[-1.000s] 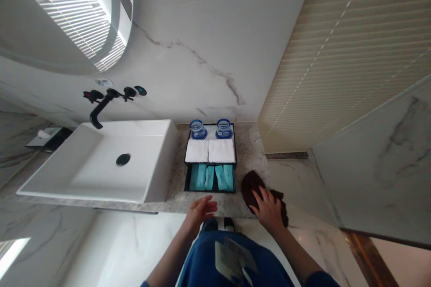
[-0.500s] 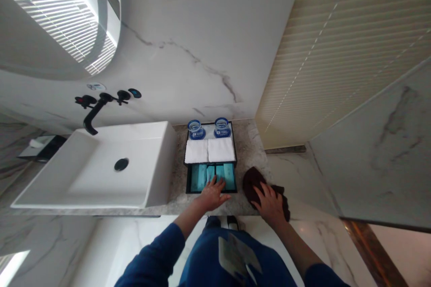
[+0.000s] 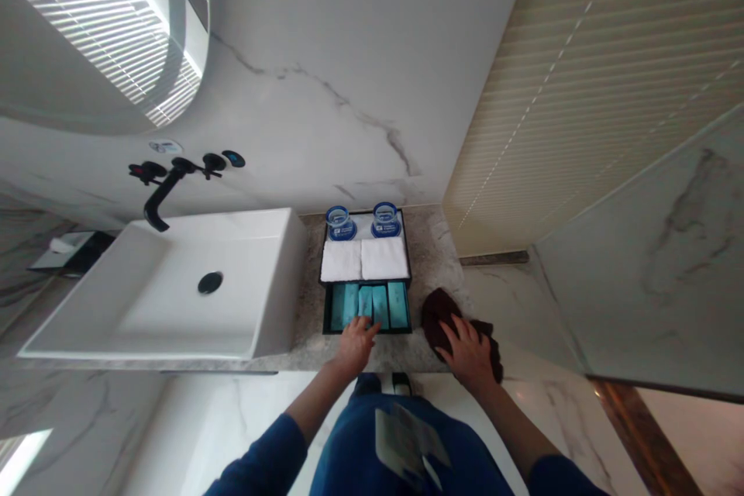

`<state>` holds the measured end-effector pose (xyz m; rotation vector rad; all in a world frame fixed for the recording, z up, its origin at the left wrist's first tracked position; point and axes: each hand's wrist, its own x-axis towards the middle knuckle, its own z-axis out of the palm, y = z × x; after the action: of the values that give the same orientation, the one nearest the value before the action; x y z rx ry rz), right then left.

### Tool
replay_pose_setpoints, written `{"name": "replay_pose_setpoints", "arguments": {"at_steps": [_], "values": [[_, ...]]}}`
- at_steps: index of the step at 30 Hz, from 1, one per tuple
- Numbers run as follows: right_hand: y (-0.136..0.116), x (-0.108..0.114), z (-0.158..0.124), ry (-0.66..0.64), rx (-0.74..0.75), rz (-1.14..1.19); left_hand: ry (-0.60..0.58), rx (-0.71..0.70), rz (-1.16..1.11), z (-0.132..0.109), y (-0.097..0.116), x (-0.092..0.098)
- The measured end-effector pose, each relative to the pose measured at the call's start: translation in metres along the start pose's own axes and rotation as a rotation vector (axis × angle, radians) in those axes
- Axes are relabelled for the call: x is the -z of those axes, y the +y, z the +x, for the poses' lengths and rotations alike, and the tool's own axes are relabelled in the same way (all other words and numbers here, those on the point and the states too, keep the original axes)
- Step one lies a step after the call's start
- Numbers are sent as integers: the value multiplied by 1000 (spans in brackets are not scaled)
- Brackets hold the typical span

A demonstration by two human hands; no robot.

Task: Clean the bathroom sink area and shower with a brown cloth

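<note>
My left hand (image 3: 356,346) is at the front wall of a small black drawer (image 3: 337,331), its fingertips over the edge and thumb side apart. Several teal packets (image 3: 380,305) lie side by side in the pulled-out drawer. On top of the black box above it lie two folded white towels (image 3: 384,257). Behind them, two blue-rimmed glasses (image 3: 384,214) stand on blue coasters. To the right, my right hand (image 3: 468,353) rests with spread fingers on a crumpled dark brown cloth (image 3: 439,314), which hangs past the counter's edge.
A white rectangular sink (image 3: 273,279) sits on the grey stone counter (image 3: 311,271) at left, under a black wall tap (image 3: 160,205). A black tissue box (image 3: 87,256) is at the far left. Pleated blinds (image 3: 581,93) cover the right side.
My left hand has drawn back and left from over the teal packets to the drawer's front edge. The packets now lie straighter. My right hand stays on the cloth.
</note>
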<state>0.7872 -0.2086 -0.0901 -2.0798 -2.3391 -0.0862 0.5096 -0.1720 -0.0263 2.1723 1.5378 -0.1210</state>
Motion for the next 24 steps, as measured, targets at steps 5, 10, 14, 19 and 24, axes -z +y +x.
{"name": "replay_pose_setpoints", "arguments": {"at_steps": [5,10,14,19,24], "values": [[0,1,0,14,6,-6,-21,-23,-27,-5,-1,-9],[0,1,-1,20,12,-3,-30,-23,-49,-20,4,-18],[1,3,-2,20,14,3,-57,-24,-84,-34,10,-23],[0,4,-1,10,7,-4,-74,-25,-134,-51,18,-34],[0,6,-2,14,8,-6,-89,-17,-180,-62,20,-46]]}}
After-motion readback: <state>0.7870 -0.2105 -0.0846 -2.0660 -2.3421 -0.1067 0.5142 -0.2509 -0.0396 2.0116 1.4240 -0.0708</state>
